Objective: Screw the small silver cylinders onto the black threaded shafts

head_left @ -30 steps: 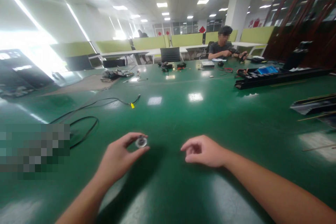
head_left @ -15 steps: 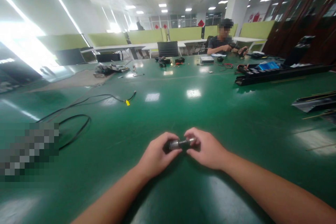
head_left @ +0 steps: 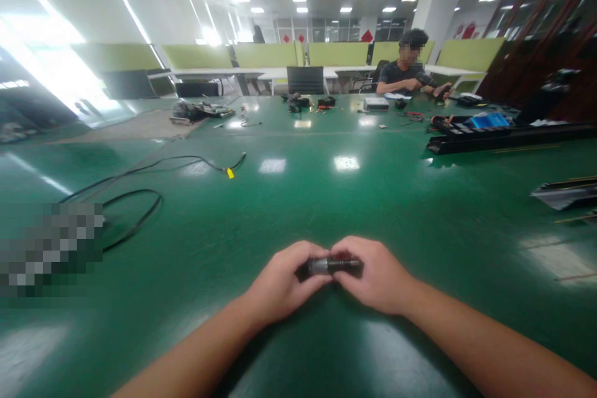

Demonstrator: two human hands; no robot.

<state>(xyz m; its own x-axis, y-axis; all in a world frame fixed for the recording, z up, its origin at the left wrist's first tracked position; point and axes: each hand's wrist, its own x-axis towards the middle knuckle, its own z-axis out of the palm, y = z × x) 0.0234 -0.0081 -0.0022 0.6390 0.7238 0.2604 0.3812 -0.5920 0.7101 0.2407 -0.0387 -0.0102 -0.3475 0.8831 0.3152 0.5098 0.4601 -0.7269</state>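
Note:
A small dark cylinder with a grey band lies sideways between my hands, just above or on the green tabletop; I cannot tell which. My left hand is closed round its left end, thumb on the near side and fingers on the far side. On the right, my right hand grips the other end in the same way. The fingertips of the two hands almost meet at the middle. Both ends of the cylinder are partly hidden by my palms, and its exact kind cannot be made out.
To the left lie a black cable with a yellow tag and a pixelated blurred object. Far right are a long black channel and blue packaging. Across the table sits a person holding a dark tool.
My right hand has closed in toward my left, and its thumb and fingers now wrap the cylinder's right part. The camera view has shifted slightly.

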